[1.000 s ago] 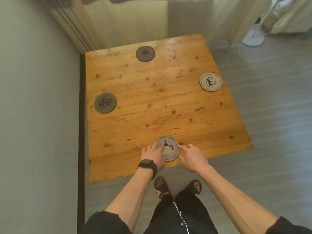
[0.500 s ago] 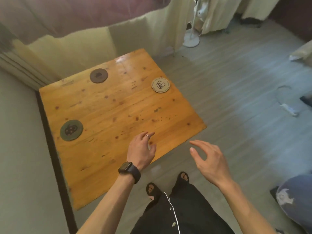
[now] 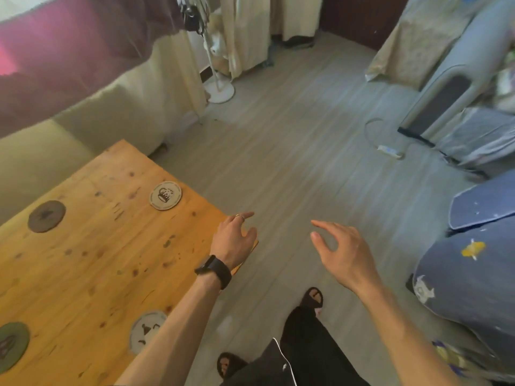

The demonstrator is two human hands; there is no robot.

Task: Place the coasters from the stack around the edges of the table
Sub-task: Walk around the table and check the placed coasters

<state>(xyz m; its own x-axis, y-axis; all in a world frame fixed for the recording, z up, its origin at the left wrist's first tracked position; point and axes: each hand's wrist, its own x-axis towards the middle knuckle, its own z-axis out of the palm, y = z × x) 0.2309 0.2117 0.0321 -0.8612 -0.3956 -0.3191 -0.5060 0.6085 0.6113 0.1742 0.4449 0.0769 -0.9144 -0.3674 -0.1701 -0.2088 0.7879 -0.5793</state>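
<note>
Several round coasters lie near the edges of the wooden table (image 3: pixel 83 260). A pale one with a mug print (image 3: pixel 165 195) sits by the right edge. A dark brown coaster (image 3: pixel 46 216) lies at the far side, and a green coaster (image 3: pixel 11 345) at the left. A pale coaster with a teapot print (image 3: pixel 145 330) rests at the near edge, partly hidden by my left forearm. My left hand (image 3: pixel 232 240) hovers over the table's right corner, fingers apart, holding nothing. My right hand (image 3: pixel 344 253) is out over the floor, open and empty.
A grey plank floor (image 3: pixel 278 162) spreads to the right of the table. A blue patterned cushion (image 3: pixel 471 263) lies at the right. A white fan stand (image 3: pixel 218 90) and curtains stand at the back. A power strip with cable (image 3: pixel 388 151) lies on the floor.
The view has swung to the right, away from the table. Both hands have left the teapot coaster at the near edge and lifted, open, toward the right.
</note>
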